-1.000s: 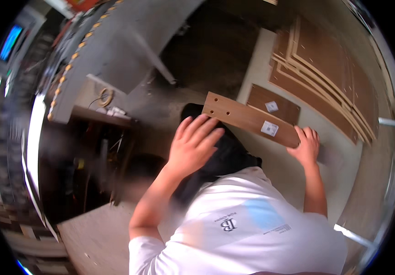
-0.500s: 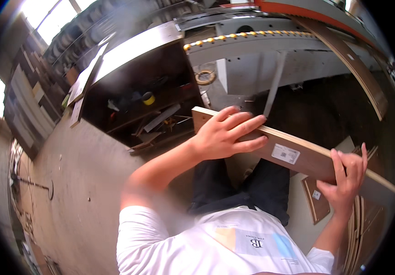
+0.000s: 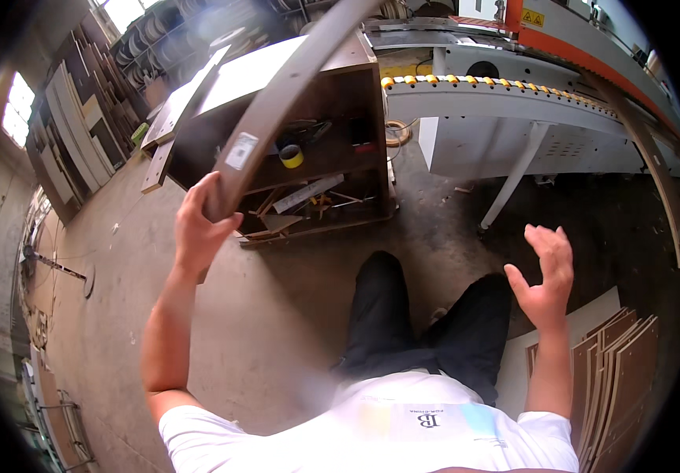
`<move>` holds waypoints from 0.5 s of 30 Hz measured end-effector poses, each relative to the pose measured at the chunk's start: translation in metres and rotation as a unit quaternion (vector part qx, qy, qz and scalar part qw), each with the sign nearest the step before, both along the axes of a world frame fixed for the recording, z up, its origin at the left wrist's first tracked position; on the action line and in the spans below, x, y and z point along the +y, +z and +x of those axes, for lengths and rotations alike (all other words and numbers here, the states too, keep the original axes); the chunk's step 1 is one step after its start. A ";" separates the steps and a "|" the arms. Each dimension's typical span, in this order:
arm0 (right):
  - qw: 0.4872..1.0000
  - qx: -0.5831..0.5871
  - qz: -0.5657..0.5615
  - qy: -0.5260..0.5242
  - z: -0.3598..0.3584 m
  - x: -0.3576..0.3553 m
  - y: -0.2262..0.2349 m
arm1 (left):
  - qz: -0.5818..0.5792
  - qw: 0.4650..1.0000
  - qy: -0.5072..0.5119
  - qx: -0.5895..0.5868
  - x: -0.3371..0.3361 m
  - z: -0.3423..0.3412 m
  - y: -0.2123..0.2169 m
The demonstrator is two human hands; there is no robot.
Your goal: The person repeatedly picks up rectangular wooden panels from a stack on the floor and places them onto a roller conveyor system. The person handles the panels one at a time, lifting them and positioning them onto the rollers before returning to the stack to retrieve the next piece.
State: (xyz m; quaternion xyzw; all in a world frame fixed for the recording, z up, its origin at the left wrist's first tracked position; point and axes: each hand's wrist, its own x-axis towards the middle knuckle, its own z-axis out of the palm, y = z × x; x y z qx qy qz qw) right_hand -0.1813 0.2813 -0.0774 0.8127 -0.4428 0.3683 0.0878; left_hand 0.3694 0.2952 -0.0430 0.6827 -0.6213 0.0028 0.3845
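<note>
Left hand [image 3: 198,225] grips the long brown board [image 3: 277,102] by its lower end.
Board's long axis runs from frame centre-left up toward the top centre; right hand [image 3: 545,276], fingers spread and empty, hangs well apart at right.

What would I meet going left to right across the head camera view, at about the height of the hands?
Left hand gripping the long brown board → black trouser legs → open right hand → stack of brown panels on the floor.
</note>
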 end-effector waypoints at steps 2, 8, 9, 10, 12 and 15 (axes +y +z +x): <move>0.997 -0.028 0.065 -0.022 -0.013 -0.001 -0.034 | 0.060 0.994 0.054 0.069 -0.008 0.025 0.000; 0.962 -0.078 0.234 -0.118 -0.056 0.014 -0.117 | 0.145 0.974 0.155 -0.079 -0.079 0.116 0.017; 0.958 -0.079 0.245 -0.127 -0.063 0.017 -0.130 | 0.157 0.970 0.158 -0.101 -0.090 0.125 0.024; 0.954 -0.078 0.256 -0.137 -0.071 0.020 -0.140 | 0.168 0.965 0.159 -0.122 -0.101 0.129 0.031; 0.941 -0.084 0.288 -0.154 -0.087 0.028 -0.158 | 0.221 0.920 0.235 -0.223 -0.126 0.123 0.034; 0.918 -0.096 0.329 -0.199 -0.113 0.048 -0.188 | 0.196 0.858 0.297 -0.370 -0.146 0.095 0.033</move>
